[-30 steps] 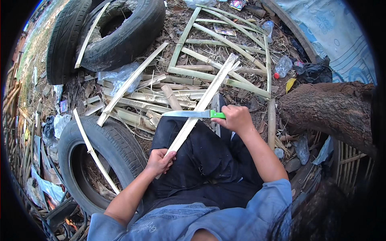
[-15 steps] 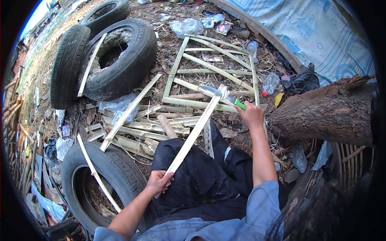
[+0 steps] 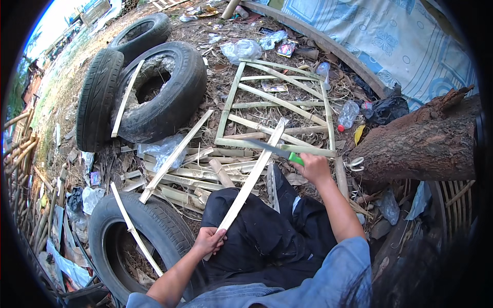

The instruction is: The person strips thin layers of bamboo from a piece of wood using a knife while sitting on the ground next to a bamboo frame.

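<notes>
My left hand (image 3: 210,240) is closed around the near end of a long pale bamboo strip (image 3: 250,182), which slants up and away from my lap. In my right hand (image 3: 314,168) is a knife (image 3: 296,157) with a green handle. Its blade crosses the strip below the far end, pointing left; whether it touches the wood I cannot tell. A lattice frame of bamboo slats (image 3: 231,105) lies on the ground just beyond. Beside the tree trunk is a pale curled shaving (image 3: 355,164).
Split bamboo pieces (image 3: 179,179) lie piled left of my knees. A near tyre (image 3: 167,218) and a far tyre (image 3: 185,102) have strips leaning on them. To the right are a tree trunk (image 3: 411,141) and a plastic bottle (image 3: 348,114). A blue patterned sheet (image 3: 380,38) hangs at far right.
The knife has come down the strip a little toward me. The shavings bunched at the strip's far end are gone, and a curl now shows beside the trunk. The whole view has shifted slightly.
</notes>
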Tool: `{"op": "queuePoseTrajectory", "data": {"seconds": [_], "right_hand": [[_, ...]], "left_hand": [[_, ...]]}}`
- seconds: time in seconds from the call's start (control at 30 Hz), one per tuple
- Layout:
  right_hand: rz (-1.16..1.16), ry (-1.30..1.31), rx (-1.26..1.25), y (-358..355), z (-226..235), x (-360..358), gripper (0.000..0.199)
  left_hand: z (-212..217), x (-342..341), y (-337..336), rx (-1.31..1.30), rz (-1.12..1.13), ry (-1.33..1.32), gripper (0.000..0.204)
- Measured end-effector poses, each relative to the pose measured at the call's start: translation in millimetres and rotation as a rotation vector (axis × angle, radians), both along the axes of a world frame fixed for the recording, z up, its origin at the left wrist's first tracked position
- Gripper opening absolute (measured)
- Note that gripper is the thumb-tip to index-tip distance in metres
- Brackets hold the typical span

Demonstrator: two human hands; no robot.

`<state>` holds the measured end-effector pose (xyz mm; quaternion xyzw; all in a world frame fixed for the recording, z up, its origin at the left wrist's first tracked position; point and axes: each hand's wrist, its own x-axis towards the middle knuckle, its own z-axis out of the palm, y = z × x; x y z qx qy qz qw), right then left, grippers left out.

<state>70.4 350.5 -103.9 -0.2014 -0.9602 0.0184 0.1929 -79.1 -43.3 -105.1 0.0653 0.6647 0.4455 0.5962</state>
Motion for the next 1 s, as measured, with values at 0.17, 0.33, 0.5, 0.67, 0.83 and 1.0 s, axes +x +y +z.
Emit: {"op": "queuePoseTrajectory", "data": {"seconds": [0.17,0.33,0.5,0.67,0.83,1.0], "right_hand": [[0.294,-0.126,-0.117,-37,1,-6,0.041],[0.282,-0.203,-0.266,-95,18,-6,0.04],[0.3,-0.273,-0.441,-142,25,-8,0.047],[0.196,-0.307,-0.502,-148,36,-11,0.056],[0.205,-0.317,-0.467,-142,31,-19,0.059],[0.238,-0.298,-0.363,-135,6,-25,0.059]], "left_hand": [[-2,-3,1,-0.052,-0.01,-0.021,0.038],[2,15,5,0.001,0.04,0.104,0.037],[6,29,9,0.007,0.098,0.297,0.035],[-2,36,5,0.058,0.052,0.527,0.034],[-2,37,11,0.071,-0.054,0.913,0.036],[1,36,10,0.033,-0.101,0.954,0.037]]}}
